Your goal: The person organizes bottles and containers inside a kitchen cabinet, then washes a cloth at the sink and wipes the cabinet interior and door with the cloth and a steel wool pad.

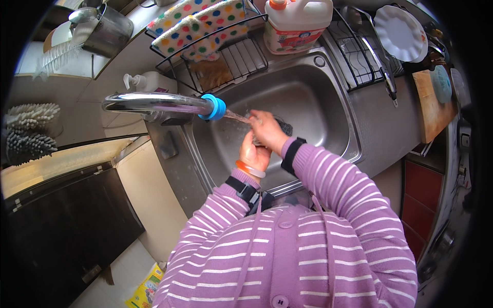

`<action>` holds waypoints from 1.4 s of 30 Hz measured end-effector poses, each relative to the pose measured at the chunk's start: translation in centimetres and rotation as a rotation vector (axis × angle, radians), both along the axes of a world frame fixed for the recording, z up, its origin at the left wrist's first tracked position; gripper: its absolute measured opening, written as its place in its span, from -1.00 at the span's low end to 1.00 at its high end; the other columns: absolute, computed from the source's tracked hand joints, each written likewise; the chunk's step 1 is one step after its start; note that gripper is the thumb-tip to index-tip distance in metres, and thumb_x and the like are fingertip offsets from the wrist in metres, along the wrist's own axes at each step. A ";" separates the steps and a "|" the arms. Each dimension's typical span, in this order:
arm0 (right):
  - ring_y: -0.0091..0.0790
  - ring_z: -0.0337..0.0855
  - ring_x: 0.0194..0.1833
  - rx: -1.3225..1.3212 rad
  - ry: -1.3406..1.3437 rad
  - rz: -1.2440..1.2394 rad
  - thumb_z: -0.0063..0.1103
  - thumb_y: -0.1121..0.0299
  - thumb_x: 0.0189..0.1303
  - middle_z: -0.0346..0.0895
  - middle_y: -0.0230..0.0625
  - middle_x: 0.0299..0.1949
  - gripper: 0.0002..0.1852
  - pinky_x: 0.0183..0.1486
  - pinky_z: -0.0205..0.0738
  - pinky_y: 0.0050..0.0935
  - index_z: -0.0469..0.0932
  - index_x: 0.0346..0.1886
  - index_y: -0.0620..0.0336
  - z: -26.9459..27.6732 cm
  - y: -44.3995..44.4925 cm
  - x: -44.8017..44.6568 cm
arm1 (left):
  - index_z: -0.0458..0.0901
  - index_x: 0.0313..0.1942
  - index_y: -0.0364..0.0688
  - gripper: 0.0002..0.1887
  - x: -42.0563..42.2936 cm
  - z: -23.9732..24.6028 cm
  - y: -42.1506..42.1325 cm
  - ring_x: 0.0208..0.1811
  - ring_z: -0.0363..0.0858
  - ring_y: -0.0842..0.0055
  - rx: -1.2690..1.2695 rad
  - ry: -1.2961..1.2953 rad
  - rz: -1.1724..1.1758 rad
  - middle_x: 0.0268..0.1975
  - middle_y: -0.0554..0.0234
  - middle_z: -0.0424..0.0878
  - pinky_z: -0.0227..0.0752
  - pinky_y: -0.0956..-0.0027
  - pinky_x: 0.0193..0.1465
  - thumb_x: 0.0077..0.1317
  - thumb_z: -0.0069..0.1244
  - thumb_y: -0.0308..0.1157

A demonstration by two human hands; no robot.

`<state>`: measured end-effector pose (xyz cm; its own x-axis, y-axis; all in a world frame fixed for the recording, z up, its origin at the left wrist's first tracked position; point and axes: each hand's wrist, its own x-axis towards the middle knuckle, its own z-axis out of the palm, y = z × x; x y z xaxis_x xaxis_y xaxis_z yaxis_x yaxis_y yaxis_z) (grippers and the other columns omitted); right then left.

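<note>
Water runs from the blue nozzle [213, 107] of a curved chrome faucet [154, 102] onto my hands over a stainless steel sink [296, 96]. My left hand [254, 153], with an orange-and-white bangle at its wrist, is cupped palm up. Over it lies my right hand [268, 130], slightly blurred, with its fingers in the stream. The two hands are close together and partly cover each other. Something pale or shiny shows between them; whether it is an object or water, I cannot tell. Behind my right hand, a dark item [284, 126] sits at the sink's drain.
Wire racks hold a dotted towel [200, 29] and utensils behind the sink. A large white jug [298, 25] stands between them. Left of these is a pump bottle [154, 81]. At right are stacked white plates [400, 32] and a wooden cutting board [431, 111].
</note>
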<state>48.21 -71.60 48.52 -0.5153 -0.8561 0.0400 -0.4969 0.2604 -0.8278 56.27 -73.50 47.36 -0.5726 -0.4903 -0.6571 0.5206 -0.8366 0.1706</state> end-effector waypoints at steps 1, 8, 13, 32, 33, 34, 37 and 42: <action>0.07 0.48 0.04 0.071 -0.061 0.022 0.04 0.27 0.20 0.49 0.05 -0.02 -0.68 0.11 0.36 -0.14 0.53 -0.08 0.28 -1.0 0.1 -0.3 | 0.45 0.09 -0.10 -0.58 -0.3 -0.3 0.3 0.08 0.52 0.35 0.034 0.065 -0.045 0.08 0.20 0.53 0.40 0.19 0.18 0.37 -0.09 -0.03; 0.06 0.39 0.19 0.127 -0.169 0.139 -0.09 0.27 0.28 0.43 0.13 0.12 -0.60 0.25 0.26 -0.15 0.49 0.08 0.31 -1.6 -0.4 -0.6 | 0.43 0.14 -0.03 -0.55 0.3 -0.4 -0.4 0.13 0.49 0.42 0.084 0.033 -0.030 0.10 0.32 0.52 0.37 0.29 0.19 0.37 -0.11 0.01; 0.01 0.32 0.27 0.153 -0.176 0.168 -0.02 0.17 0.31 0.39 0.08 0.18 -0.55 0.32 0.18 -0.24 0.46 0.14 0.30 1.6 -0.5 0.3 | 0.51 0.08 -0.10 -0.64 0.3 0.1 -1.1 0.07 0.55 0.36 -0.123 0.121 0.067 0.01 0.21 0.61 0.37 0.27 0.18 0.42 -0.17 -0.11; -0.01 0.39 0.21 0.058 -0.044 0.168 0.07 0.23 0.26 0.39 0.06 0.18 -0.60 0.27 0.25 -0.24 0.53 0.05 0.30 0.7 0.3 -0.7 | 0.45 0.06 -0.09 -0.50 0.4 -0.3 0.6 0.11 0.48 0.34 0.027 0.266 -0.030 0.03 0.24 0.53 0.35 0.20 0.23 0.34 -0.11 0.11; -0.01 0.36 0.24 0.152 -0.098 0.190 0.09 0.21 0.26 0.37 0.05 0.20 -0.61 0.29 0.22 -0.26 0.55 0.05 0.26 0.9 0.2 -0.8 | 0.44 0.08 -0.10 -0.50 0.3 -0.3 0.5 0.12 0.48 0.33 0.022 0.229 -0.026 0.05 0.23 0.52 0.35 0.20 0.24 0.36 -0.13 0.10; 0.01 0.35 0.25 0.110 -0.231 0.099 0.10 0.20 0.25 0.37 0.06 0.18 -0.61 0.30 0.21 -0.25 0.56 0.05 0.23 1.2 0.1 -1.2 | 0.39 0.13 -0.12 -0.52 0.2 -0.2 0.5 0.17 0.44 0.34 0.032 0.089 0.041 0.13 0.22 0.47 0.31 0.20 0.27 0.39 -0.16 0.03; 0.02 0.33 0.26 0.167 -0.373 0.001 0.10 0.16 0.25 0.39 0.07 0.16 -0.60 0.30 0.22 -0.26 0.56 0.07 0.17 2.1 0.0 -1.7 | 0.42 0.11 -0.14 -0.58 -0.1 0.1 0.3 0.15 0.48 0.33 0.068 0.053 -0.066 0.11 0.18 0.51 0.35 0.18 0.25 0.41 -0.19 -0.06; -0.02 0.42 0.21 0.227 -0.233 0.094 0.09 0.14 0.26 0.42 0.06 0.15 -0.53 0.25 0.29 -0.28 0.50 0.13 0.24 2.5 0.1 -1.4 | 0.47 0.07 -0.15 -0.60 -0.4 0.3 0.0 0.12 0.51 0.35 -0.008 0.043 0.014 0.04 0.20 0.58 0.39 0.17 0.20 0.41 -0.18 -0.09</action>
<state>46.79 -71.49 51.00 -0.4062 -0.8739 -0.2672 -0.3316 0.4134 -0.8480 55.91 -73.50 47.68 -0.5929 -0.5040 -0.6280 0.5395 -0.8276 0.1548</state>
